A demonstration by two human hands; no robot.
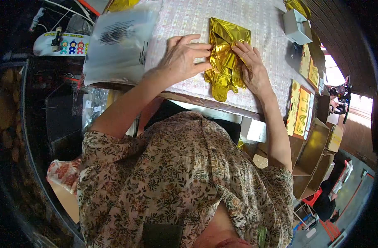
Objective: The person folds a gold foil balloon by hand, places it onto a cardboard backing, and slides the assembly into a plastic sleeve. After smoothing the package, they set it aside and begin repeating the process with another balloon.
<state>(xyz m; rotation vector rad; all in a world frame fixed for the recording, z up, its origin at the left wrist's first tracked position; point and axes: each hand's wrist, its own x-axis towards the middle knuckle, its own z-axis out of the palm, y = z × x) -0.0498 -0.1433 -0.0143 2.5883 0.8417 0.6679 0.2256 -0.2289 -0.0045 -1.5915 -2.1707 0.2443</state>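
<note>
A shiny, deflated gold foil balloon [226, 62] lies on the table, flat at its far end and crumpled and partly folded toward me. My left hand [182, 58] is at its left edge, fingers spread, with the fingertips touching the foil. Across the balloon's right side rests my right hand [255, 68], its fingers stretched out over the foil. Neither hand is closed around anything that I can see.
A stack of clear plastic bags [118, 45] lies at the table's left end. On the right are a small white box [297, 27] and yellow printed packs reading "FALL" [301, 109]. Cardboard boxes [311, 153] stand right of the patterned tabletop [176, 16].
</note>
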